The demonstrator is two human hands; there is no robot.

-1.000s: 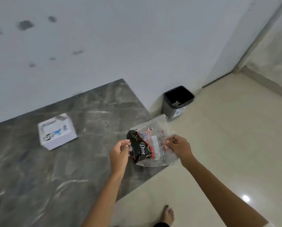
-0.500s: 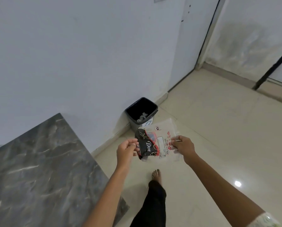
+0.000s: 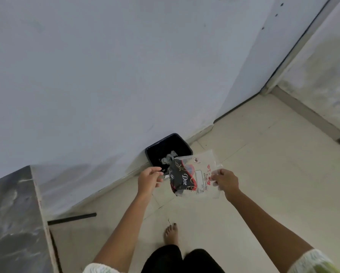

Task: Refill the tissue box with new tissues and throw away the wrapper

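The empty tissue wrapper [image 3: 192, 177], clear plastic with a black and red printed panel, hangs flat between my hands just in front of a black waste bin [image 3: 180, 142]. My left hand [image 3: 148, 182] pinches its left edge. Its right side is gripped by my right hand [image 3: 226, 182]. The bin stands on the floor against the white wall, with some crumpled grey waste inside. The wrapper's far corner overlaps the bin's near rim in the view. The tissue box is out of sight.
A grey marble table [image 3: 9, 223] fills the lower left, with a black bar [image 3: 72, 218] on the floor beside it. My bare foot [image 3: 171, 233] stands on pale floor tiles. A door frame [image 3: 295, 52] rises at the right.
I have turned and stepped away from the table toward the bin, carrying the wrapper in both hands. The tissue box has left the view and the bin is now closer.
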